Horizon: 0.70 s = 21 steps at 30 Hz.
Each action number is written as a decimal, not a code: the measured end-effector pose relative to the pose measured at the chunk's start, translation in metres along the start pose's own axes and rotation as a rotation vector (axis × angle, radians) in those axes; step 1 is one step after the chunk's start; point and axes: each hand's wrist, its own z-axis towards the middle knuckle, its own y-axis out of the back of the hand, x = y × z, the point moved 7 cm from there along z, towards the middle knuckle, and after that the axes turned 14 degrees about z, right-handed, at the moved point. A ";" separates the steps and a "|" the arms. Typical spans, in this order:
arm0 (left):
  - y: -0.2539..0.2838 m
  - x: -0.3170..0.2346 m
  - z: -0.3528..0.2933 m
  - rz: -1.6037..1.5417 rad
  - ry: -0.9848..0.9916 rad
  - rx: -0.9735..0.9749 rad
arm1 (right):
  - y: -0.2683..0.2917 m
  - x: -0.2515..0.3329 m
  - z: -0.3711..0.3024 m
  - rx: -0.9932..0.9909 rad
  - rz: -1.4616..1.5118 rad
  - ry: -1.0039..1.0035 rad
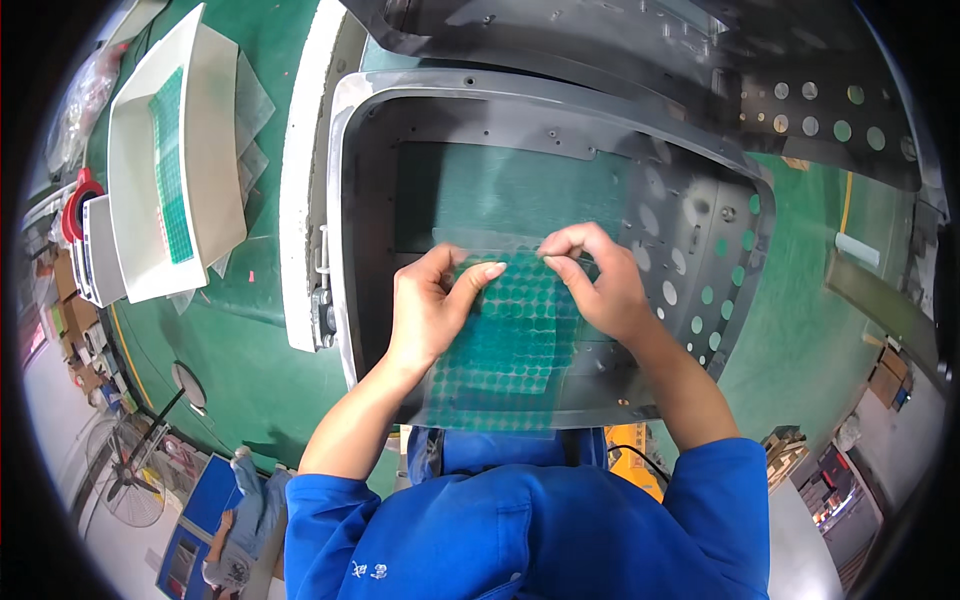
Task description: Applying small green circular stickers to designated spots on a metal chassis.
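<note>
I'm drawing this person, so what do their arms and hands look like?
Short, bright blue cloth sleeves end near the elbows. The forearms below are bare. The left hand and right hand have no gloves. I can't see any rings, watches or bracelets.

Green dotted sheets [515, 350], grey hole-patterned casing [375, 210], white tray [208, 170], blue shirt [450, 530]

We've sticker sheets [515, 335] btwn our L hand [428, 303] & R hand [606, 285], over a case [440, 86]. Bin's [212, 150] L of it w/ another sheet [170, 180] in it; 2nd case [610, 40] sits behind. Fan's [128, 472] far L, boxes [887, 382] far R.
</note>
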 end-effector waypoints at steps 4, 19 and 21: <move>0.005 -0.003 -0.002 -0.038 -0.031 0.014 | -0.001 0.009 0.001 0.038 -0.049 0.056; -0.011 -0.002 -0.036 0.090 0.075 0.146 | 0.062 -0.068 0.073 -0.303 -0.248 0.080; -0.017 -0.003 -0.042 0.002 0.070 0.144 | 0.061 -0.070 0.082 -0.300 -0.342 0.060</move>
